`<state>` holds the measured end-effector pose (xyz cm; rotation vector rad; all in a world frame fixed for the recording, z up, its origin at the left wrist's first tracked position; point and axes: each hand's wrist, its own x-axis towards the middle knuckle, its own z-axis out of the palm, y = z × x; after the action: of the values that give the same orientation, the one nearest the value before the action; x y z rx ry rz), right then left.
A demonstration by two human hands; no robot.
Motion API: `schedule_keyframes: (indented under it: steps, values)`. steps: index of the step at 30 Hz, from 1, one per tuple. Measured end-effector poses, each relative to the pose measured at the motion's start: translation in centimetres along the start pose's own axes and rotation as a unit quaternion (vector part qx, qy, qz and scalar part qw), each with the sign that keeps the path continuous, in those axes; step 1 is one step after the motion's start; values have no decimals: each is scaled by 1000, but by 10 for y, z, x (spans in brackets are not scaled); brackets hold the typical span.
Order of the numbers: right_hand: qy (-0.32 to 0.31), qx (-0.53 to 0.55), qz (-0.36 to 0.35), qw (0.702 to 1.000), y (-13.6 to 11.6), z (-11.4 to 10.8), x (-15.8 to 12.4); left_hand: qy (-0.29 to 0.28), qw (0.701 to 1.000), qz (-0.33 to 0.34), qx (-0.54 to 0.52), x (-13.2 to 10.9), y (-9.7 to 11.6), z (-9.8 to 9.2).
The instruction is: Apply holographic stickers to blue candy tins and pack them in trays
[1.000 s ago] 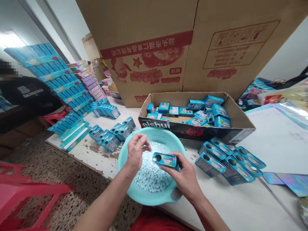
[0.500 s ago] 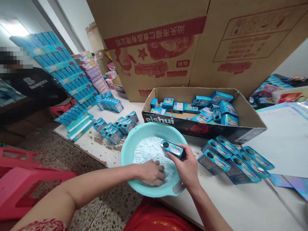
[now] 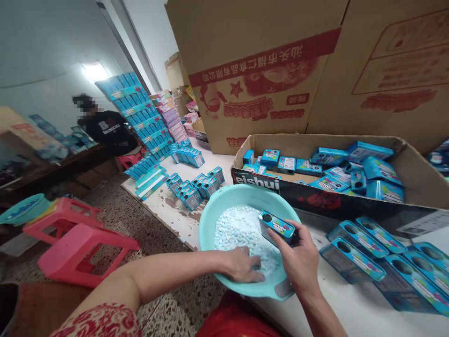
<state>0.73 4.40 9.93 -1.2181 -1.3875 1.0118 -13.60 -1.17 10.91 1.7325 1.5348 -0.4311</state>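
My left hand [image 3: 242,265] reaches into a turquoise basin [image 3: 210,220], its fingers apart and bent down among small pale candies [image 3: 233,229]; the fingertips are partly hidden and slightly blurred. Above the basin's right side, my right hand [image 3: 300,250] grips a small blue candy box [image 3: 278,224]. The box is tilted, with a dark round hole in its top face and one pale candy at its corner beside the hole. More blue boxes with round holes [image 3: 356,257] stand on the table to the right of my right hand.
Behind the basin is an open carton [image 3: 326,201] of blue boxes. Small blue boxes [image 3: 192,199] stand in groups at the left, near a tall stack of blue display trays [image 3: 143,117]. Red stools [image 3: 82,255] are on the floor; a person in black [image 3: 108,128] is farther back.
The view has swung left, so basin and boxes appear farther right. My left hand's fingers have spread a little among the candies. My right hand still holds the box over the basin.
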Motion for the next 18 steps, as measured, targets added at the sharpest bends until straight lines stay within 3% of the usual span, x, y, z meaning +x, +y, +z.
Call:
schedule_keyframes:
  steps: [2,5,8,11,14,16,18]
  values:
    - [4,2,-1,1000,0,1,0,3,999,13,-52,7,8,3]
    - [8,8,0,1000,-1,1,1,71,987,5,-142,17,6,8]
    - [-30,10,-11,999,-4,-2,3,150,943,-8,-297,19,-4,8]
    - [-57,4,-50,997,-6,-7,4,177,841,-8,-512,8,-16,-3]
    - [-98,-30,-83,991,-7,-8,2,190,691,3,-697,-7,-25,-22]
    - [-148,-62,-82,984,-8,-4,0,223,595,26,-772,-13,-27,-35]
    - [-178,-89,-77,977,-8,3,-3,293,515,57,-804,-13,-23,-45]
